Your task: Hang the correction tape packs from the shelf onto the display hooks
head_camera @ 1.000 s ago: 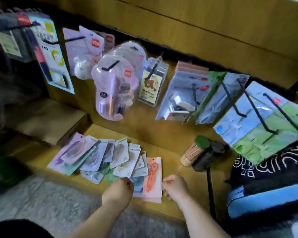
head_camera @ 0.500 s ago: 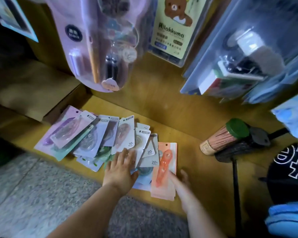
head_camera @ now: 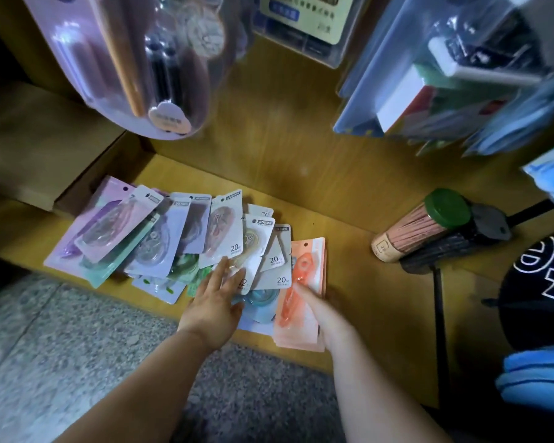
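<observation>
Several correction tape packs (head_camera: 186, 238) lie fanned out on the low wooden shelf (head_camera: 359, 282). They are white, lilac and green cards with clear blisters. At their right end sits a stack of orange packs (head_camera: 304, 302). My left hand (head_camera: 216, 298) lies flat with straight fingers on the white packs marked 20 m. My right hand (head_camera: 323, 318) grips the right side of the orange stack, with a finger across its top and the other fingers tucked beside it. No display hooks show in this view.
Hanging stationery packs crowd the top: a lilac blister pack (head_camera: 135, 59) at left, blue packs (head_camera: 461, 75) at right. A bundle of pencils with a green cap (head_camera: 419, 225) lies at the shelf's right. A cardboard box (head_camera: 39, 145) sits left. Speckled floor (head_camera: 77, 362) lies below.
The view has dropped and closed in on the shelf. My left hand went from curled at the packs' edge to flat on the white packs. My right hand moved onto the orange stack.
</observation>
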`<state>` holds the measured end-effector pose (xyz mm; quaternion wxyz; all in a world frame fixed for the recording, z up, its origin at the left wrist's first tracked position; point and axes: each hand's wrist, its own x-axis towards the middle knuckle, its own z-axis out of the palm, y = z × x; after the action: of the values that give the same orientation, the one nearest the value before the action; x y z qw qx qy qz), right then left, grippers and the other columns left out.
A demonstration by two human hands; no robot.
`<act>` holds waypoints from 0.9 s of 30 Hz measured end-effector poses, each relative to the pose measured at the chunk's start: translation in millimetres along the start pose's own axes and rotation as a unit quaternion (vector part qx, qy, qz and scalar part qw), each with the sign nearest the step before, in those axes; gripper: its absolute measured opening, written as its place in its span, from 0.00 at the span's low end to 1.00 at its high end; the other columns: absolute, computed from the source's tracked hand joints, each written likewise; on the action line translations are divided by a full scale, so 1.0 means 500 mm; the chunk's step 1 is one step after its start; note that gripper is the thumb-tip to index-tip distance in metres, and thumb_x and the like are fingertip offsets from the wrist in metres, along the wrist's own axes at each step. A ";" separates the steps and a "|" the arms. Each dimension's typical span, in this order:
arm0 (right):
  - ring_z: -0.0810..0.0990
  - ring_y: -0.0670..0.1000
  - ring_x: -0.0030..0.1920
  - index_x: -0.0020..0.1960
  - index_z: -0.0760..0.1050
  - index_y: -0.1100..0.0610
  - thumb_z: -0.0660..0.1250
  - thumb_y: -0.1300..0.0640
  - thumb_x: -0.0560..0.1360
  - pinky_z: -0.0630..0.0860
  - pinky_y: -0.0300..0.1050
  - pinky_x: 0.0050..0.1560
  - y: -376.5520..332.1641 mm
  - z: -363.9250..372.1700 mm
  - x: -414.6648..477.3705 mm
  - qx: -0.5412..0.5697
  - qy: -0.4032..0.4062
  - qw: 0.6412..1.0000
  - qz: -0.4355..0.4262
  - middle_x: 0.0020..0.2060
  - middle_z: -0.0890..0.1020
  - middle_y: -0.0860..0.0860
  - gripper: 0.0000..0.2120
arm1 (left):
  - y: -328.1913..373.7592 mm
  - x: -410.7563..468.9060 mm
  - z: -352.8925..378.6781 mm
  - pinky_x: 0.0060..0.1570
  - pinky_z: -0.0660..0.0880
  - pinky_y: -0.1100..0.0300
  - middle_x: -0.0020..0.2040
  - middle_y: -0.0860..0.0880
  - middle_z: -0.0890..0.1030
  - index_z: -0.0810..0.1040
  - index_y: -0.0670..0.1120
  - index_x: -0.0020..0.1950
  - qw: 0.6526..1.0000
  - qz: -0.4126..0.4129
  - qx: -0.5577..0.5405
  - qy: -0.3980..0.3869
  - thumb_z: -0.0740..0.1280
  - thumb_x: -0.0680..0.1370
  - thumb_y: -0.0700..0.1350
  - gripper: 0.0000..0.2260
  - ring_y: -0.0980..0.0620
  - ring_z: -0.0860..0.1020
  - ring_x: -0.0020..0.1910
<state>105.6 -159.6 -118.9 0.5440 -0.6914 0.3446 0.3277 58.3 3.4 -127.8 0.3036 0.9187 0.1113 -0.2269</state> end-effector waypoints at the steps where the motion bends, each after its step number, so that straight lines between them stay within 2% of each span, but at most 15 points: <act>1: 0.79 0.54 0.50 0.60 0.75 0.59 0.72 0.51 0.69 0.75 0.45 0.51 0.000 0.005 0.001 -0.004 -0.002 1.000 0.002 0.56 0.81 0.57 0.23 | 0.000 0.000 0.000 0.72 0.54 0.53 0.77 0.53 0.38 0.46 0.57 0.75 1.000 -0.001 -0.002 -0.001 0.55 0.80 0.46 0.27 0.47 0.46 0.76; 3: 0.79 0.57 0.56 0.65 0.70 0.59 0.74 0.53 0.68 0.75 0.49 0.58 -0.002 0.012 0.003 -0.021 0.012 1.000 -0.005 0.59 0.79 0.58 0.29 | 0.000 -0.001 0.001 0.72 0.54 0.53 0.77 0.53 0.38 0.46 0.57 0.75 1.000 -0.002 -0.001 -0.003 0.55 0.80 0.45 0.27 0.46 0.46 0.76; 6: 0.77 0.58 0.60 0.68 0.61 0.60 0.73 0.58 0.69 0.74 0.49 0.57 -0.008 0.019 -0.004 -0.037 0.045 0.998 -0.031 0.61 0.76 0.58 0.32 | 0.003 -0.003 -0.002 0.72 0.54 0.53 0.76 0.53 0.37 0.44 0.57 0.75 1.000 -0.005 0.000 -0.005 0.54 0.80 0.44 0.27 0.46 0.46 0.76; 12: 0.75 0.57 0.62 0.69 0.59 0.60 0.71 0.60 0.70 0.69 0.42 0.51 0.005 0.006 -0.022 -0.019 0.059 0.996 -0.057 0.63 0.74 0.57 0.32 | 0.006 -0.004 -0.012 0.71 0.56 0.54 0.77 0.54 0.41 0.51 0.56 0.74 1.000 0.000 -0.020 0.009 0.55 0.79 0.41 0.26 0.48 0.49 0.76; 14: 0.75 0.58 0.61 0.69 0.59 0.60 0.71 0.59 0.70 0.72 0.44 0.56 0.012 -0.014 -0.026 -0.009 0.067 0.996 -0.059 0.63 0.75 0.58 0.33 | 0.003 -0.004 -0.012 0.71 0.57 0.53 0.77 0.53 0.42 0.53 0.56 0.74 1.000 0.004 -0.027 0.012 0.56 0.79 0.40 0.26 0.48 0.50 0.76; 16: 0.77 0.59 0.59 0.70 0.57 0.59 0.72 0.58 0.69 0.74 0.53 0.61 0.013 -0.036 -0.035 0.000 0.075 0.995 -0.063 0.62 0.76 0.59 0.36 | 0.000 -0.002 -0.012 0.71 0.57 0.53 0.77 0.53 0.44 0.56 0.55 0.74 0.999 0.009 -0.039 0.017 0.57 0.79 0.40 0.25 0.48 0.51 0.76; 17: 0.77 0.59 0.59 0.71 0.56 0.58 0.72 0.57 0.69 0.74 0.55 0.61 0.012 -0.048 -0.044 -0.003 0.076 0.995 -0.063 0.61 0.76 0.59 0.37 | -0.001 -0.002 -0.013 0.72 0.57 0.52 0.77 0.52 0.45 0.58 0.54 0.73 0.999 0.011 -0.044 0.019 0.57 0.79 0.40 0.24 0.48 0.52 0.76; 19: 0.77 0.58 0.59 0.71 0.56 0.55 0.71 0.55 0.70 0.76 0.54 0.59 0.008 -0.074 -0.071 -0.012 0.071 0.995 -0.068 0.62 0.75 0.57 0.35 | 0.000 -0.004 -0.016 0.71 0.59 0.52 0.77 0.52 0.47 0.60 0.53 0.73 0.998 0.013 -0.051 0.023 0.58 0.78 0.40 0.24 0.47 0.54 0.75; 21: 0.77 0.58 0.60 0.71 0.56 0.53 0.70 0.54 0.71 0.76 0.51 0.57 0.008 -0.097 -0.104 -0.024 0.060 0.995 -0.082 0.62 0.75 0.56 0.34 | 0.007 -0.016 -0.022 0.69 0.62 0.52 0.77 0.52 0.49 0.60 0.53 0.73 0.998 0.008 -0.048 0.027 0.58 0.78 0.42 0.23 0.46 0.57 0.74; 24: 0.75 0.58 0.63 0.72 0.53 0.50 0.71 0.52 0.70 0.73 0.57 0.63 0.011 -0.119 -0.167 -0.037 0.052 0.992 -0.109 0.64 0.73 0.55 0.38 | 0.034 -0.057 -0.035 0.67 0.65 0.52 0.77 0.51 0.49 0.57 0.54 0.73 0.999 0.009 -0.003 0.039 0.59 0.78 0.46 0.24 0.45 0.60 0.73; 26: 0.73 0.58 0.65 0.73 0.51 0.51 0.70 0.53 0.71 0.71 0.54 0.65 0.011 -0.127 -0.216 -0.037 0.045 0.989 -0.134 0.66 0.72 0.55 0.39 | 0.062 -0.097 -0.048 0.69 0.62 0.53 0.77 0.51 0.50 0.55 0.54 0.74 0.997 0.032 0.055 0.043 0.58 0.79 0.50 0.25 0.46 0.59 0.73; 27: 0.73 0.57 0.64 0.73 0.52 0.52 0.70 0.53 0.71 0.72 0.51 0.62 0.011 -0.129 -0.245 -0.043 0.041 0.986 -0.153 0.66 0.72 0.54 0.37 | 0.079 -0.119 -0.053 0.70 0.60 0.54 0.77 0.51 0.52 0.54 0.53 0.75 0.996 0.053 0.066 0.041 0.58 0.78 0.52 0.26 0.47 0.59 0.73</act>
<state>39.2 -208.9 -8.0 0.5429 -0.7715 0.2421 0.2268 29.1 -15.5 -60.1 0.2490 0.9498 0.0595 -0.1799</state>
